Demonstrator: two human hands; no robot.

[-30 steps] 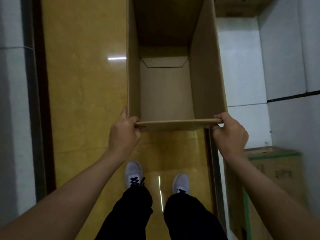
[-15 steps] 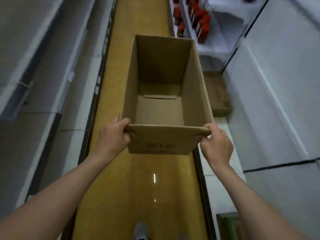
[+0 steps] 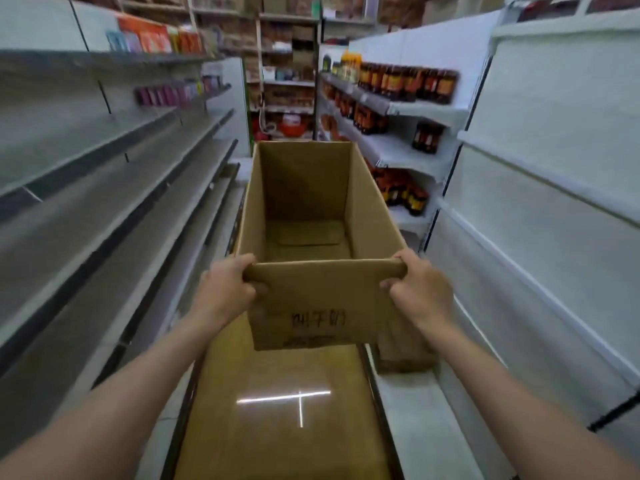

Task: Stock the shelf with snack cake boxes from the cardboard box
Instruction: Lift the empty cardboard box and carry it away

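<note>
Two hands' grip, left (image 3: pixel 227 292) and right (image 3: pixel 420 289), curled on cardboard box (image 3: pixel 311 299) near corners.

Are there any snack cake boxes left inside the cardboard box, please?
No, the cardboard box shows only its bare bottom inside.

Dark jars with orange-red labels (image 3: pixel 407 85) line the right-hand white shelves. Purple packets (image 3: pixel 162 95) sit on a left shelf. Glossy yellow floor (image 3: pixel 277 427) runs down the aisle.

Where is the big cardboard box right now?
The cardboard box is in the middle of the head view, held up over the aisle floor by the left hand and right hand.
</note>
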